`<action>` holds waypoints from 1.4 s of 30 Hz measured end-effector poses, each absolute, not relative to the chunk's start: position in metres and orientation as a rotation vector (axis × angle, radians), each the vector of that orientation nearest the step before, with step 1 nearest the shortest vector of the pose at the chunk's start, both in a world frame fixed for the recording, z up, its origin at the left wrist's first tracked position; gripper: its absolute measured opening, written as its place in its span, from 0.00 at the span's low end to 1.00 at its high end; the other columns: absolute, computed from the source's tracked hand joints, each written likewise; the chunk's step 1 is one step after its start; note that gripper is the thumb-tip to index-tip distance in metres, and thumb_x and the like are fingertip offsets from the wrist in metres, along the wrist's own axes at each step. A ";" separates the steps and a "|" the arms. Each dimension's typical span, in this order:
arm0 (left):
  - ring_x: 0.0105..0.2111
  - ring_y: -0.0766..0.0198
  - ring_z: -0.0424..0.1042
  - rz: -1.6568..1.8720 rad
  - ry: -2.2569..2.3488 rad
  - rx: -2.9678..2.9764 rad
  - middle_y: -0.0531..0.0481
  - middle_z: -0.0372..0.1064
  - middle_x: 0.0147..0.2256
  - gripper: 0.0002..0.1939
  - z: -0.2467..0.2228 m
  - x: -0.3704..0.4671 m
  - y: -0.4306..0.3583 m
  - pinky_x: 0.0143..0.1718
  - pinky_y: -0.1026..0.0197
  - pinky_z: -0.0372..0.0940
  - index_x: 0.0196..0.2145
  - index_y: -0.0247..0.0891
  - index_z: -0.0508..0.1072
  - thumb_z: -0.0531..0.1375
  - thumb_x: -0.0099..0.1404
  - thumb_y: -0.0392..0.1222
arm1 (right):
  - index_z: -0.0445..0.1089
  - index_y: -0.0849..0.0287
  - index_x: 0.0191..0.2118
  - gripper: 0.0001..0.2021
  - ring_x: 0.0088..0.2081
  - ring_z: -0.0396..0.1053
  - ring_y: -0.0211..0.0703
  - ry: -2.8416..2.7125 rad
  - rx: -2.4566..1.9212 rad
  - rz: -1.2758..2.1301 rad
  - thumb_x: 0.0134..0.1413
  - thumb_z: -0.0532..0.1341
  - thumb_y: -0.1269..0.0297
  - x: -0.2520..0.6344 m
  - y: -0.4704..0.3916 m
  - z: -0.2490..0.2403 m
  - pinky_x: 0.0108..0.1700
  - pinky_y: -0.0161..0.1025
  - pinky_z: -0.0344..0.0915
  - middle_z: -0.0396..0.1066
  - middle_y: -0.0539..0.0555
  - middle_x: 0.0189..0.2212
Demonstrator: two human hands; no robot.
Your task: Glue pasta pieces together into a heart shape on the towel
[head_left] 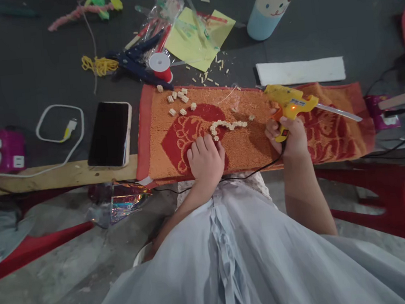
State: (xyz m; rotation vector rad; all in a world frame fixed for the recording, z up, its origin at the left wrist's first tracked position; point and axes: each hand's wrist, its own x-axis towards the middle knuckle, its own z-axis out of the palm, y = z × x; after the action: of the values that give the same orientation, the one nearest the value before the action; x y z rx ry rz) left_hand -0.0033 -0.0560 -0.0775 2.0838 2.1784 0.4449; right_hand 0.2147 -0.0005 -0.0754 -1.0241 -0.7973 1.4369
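My right hand is closed round the handle of a yellow hot glue gun, with an orange light lit on its side. A clear glue stick sticks out of its back, and its nozzle points left over the orange towel. Palm down on the towel rests my left hand, its fingers laid forward and its thumb a little apart. By the thumb and index finger lies the end of a curved chain of small cream pieces. Several loose cream clusters lie above that hand.
Left of the towel lie a phone and a white cable. Behind it are dark blue pliers, a red thread spool, yellow paper, a white strip and a bottle. The gun's black cord crosses the front edge.
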 end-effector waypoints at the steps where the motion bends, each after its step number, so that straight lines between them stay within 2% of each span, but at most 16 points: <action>1: 0.41 0.51 0.70 0.452 2.179 2.083 0.39 0.71 0.42 0.14 -0.078 -0.003 -0.056 0.41 0.52 0.61 0.44 0.35 0.69 0.50 0.71 0.46 | 0.65 0.55 0.27 0.13 0.18 0.52 0.30 -0.797 -1.019 1.439 0.38 0.70 0.61 0.213 -0.001 -0.074 0.19 0.33 0.50 0.61 0.45 0.19; 9: 0.44 0.50 0.69 0.521 2.225 2.050 0.39 0.71 0.43 0.15 -0.082 0.001 -0.057 0.44 0.51 0.61 0.44 0.36 0.69 0.50 0.71 0.48 | 0.66 0.55 0.29 0.12 0.19 0.52 0.30 -0.832 -0.990 1.464 0.39 0.69 0.61 0.210 0.000 -0.069 0.20 0.32 0.48 0.61 0.45 0.19; 17: 0.46 0.50 0.69 0.618 2.253 2.025 0.40 0.71 0.43 0.13 -0.083 0.004 -0.058 0.48 0.52 0.62 0.43 0.36 0.68 0.53 0.69 0.48 | 0.62 0.52 0.28 0.13 0.19 0.51 0.31 -0.901 -0.982 1.451 0.39 0.68 0.62 0.216 -0.002 -0.073 0.23 0.36 0.47 0.62 0.43 0.19; 21: 0.47 0.50 0.69 0.661 2.264 1.992 0.40 0.72 0.44 0.13 -0.083 0.005 -0.057 0.50 0.51 0.61 0.44 0.37 0.68 0.54 0.69 0.48 | 0.59 0.51 0.27 0.14 0.21 0.51 0.32 -0.905 -1.027 1.409 0.39 0.67 0.58 0.215 -0.005 -0.070 0.26 0.38 0.49 0.60 0.42 0.20; 25: 0.47 0.51 0.69 0.668 2.278 2.001 0.40 0.71 0.44 0.13 -0.085 0.007 -0.055 0.50 0.52 0.61 0.44 0.38 0.69 0.53 0.69 0.47 | 0.63 0.49 0.30 0.15 0.21 0.50 0.33 -0.910 -1.045 1.404 0.37 0.68 0.56 0.215 -0.005 -0.071 0.26 0.38 0.49 0.60 0.41 0.19; 33: 0.46 0.50 0.70 0.620 2.322 2.015 0.40 0.72 0.43 0.15 -0.084 0.007 -0.054 0.48 0.52 0.61 0.45 0.39 0.70 0.51 0.71 0.49 | 0.64 0.51 0.30 0.12 0.19 0.54 0.32 -0.911 -0.977 1.418 0.40 0.69 0.60 0.212 -0.008 -0.069 0.24 0.36 0.52 0.62 0.42 0.19; 39: 0.43 0.51 0.70 0.577 2.359 2.024 0.41 0.71 0.39 0.15 -0.084 0.005 -0.054 0.45 0.52 0.62 0.43 0.39 0.72 0.50 0.72 0.50 | 0.70 0.55 0.28 0.07 0.19 0.56 0.32 -0.908 -1.021 1.400 0.41 0.69 0.63 0.208 -0.014 -0.065 0.21 0.35 0.54 0.63 0.45 0.18; 42: 0.41 0.53 0.71 0.604 2.360 2.035 0.43 0.71 0.38 0.14 -0.084 0.005 -0.055 0.45 0.52 0.62 0.42 0.40 0.72 0.50 0.72 0.49 | 0.73 0.57 0.30 0.05 0.19 0.57 0.32 -0.929 -1.033 1.391 0.43 0.68 0.65 0.209 -0.016 -0.066 0.21 0.35 0.55 0.64 0.46 0.19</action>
State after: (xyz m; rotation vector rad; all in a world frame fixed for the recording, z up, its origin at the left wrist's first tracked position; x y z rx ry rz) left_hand 0.0048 -0.0546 -0.0837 2.0353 2.3604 0.6039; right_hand 0.2092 -0.0164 -0.0661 -1.0333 -0.9287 1.3905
